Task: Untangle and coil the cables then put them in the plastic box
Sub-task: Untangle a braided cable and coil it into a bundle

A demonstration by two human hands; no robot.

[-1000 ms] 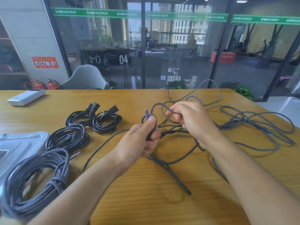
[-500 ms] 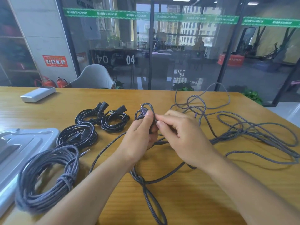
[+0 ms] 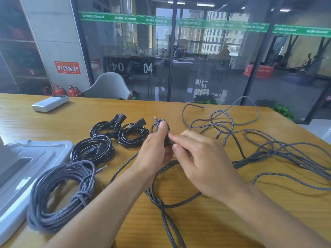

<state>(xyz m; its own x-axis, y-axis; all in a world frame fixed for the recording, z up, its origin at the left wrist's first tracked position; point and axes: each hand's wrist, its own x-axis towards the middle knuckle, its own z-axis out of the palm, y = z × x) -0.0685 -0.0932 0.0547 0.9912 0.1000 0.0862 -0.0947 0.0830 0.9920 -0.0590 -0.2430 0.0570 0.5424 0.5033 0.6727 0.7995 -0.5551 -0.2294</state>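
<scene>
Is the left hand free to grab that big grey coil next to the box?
Probably not yet. The left hand grips the loose grey cable it is winding, so it is busy. The grey coil lies uncovered just left of that forearm, so nothing blocks the way.

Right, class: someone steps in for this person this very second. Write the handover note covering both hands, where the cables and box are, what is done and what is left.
Left hand: grips the start of a small coil of grey braided cable, plug end sticking up.
Right hand: pinches the same cable beside the left thumb.
Done: three black coiled cables and one big grey coil lie on the table, left of the hands.
Left: most of the grey cable lies tangled to the right; untangle, coil, then put all coils in the plastic box at far left.
</scene>
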